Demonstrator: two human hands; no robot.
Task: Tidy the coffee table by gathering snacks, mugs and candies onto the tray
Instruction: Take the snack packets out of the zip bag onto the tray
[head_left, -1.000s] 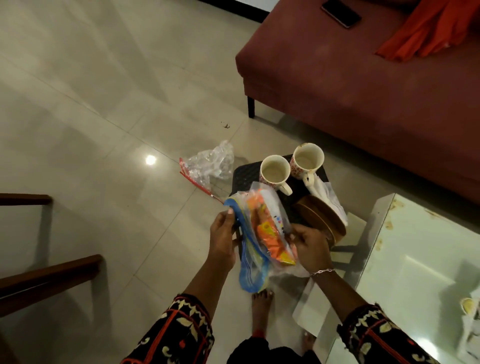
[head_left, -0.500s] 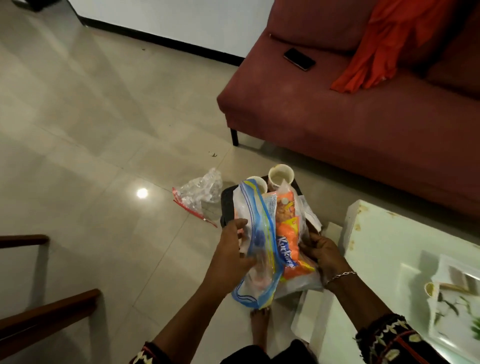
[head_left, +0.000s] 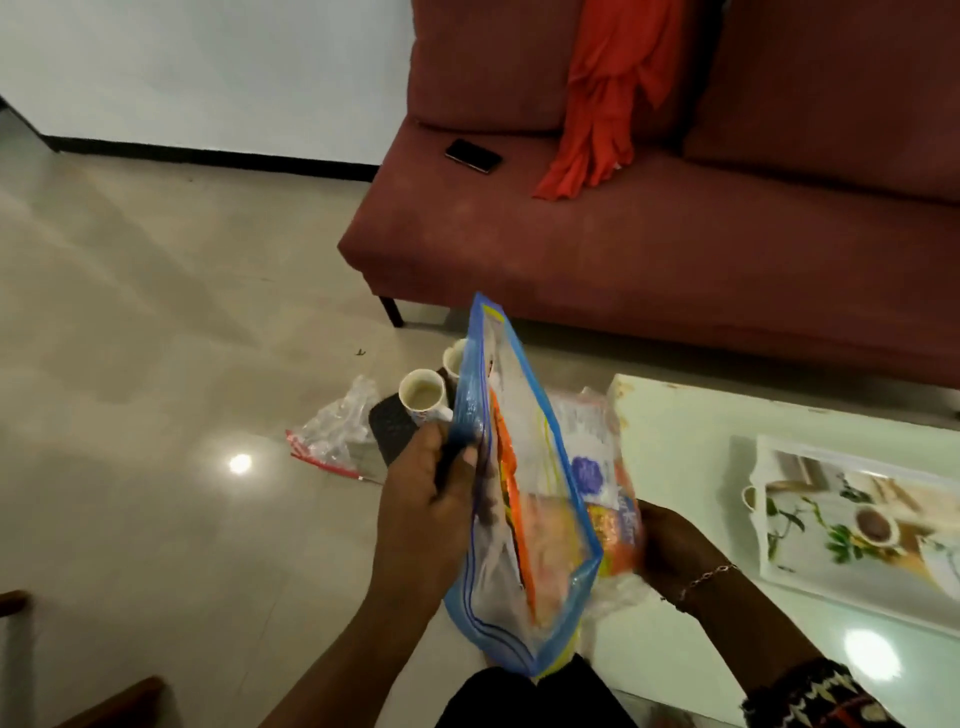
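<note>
A clear zip bag with a blue rim (head_left: 524, 519) stands upright in front of me, with orange snack packets inside. My left hand (head_left: 426, 499) grips its left edge. My right hand (head_left: 670, 545) holds an orange snack packet (head_left: 615, 530) against the bag's right side. Two white mugs (head_left: 422, 397) sit on a black tray (head_left: 389, 426) on the floor behind the bag, the farther mug partly hidden. A white picture-printed tray (head_left: 852, 525) lies on the glass coffee table (head_left: 691, 452) at right.
A crumpled clear plastic bag with a red strip (head_left: 337, 434) lies on the floor left of the black tray. A red sofa (head_left: 675, 244) with a phone (head_left: 472, 155) and an orange cloth (head_left: 608, 104) stands behind. Wooden chair parts (head_left: 119, 701) show at bottom left.
The zip bag has risen and turned more upright, nearer the coffee table. The view has lifted, so more of the sofa and the white tray show.
</note>
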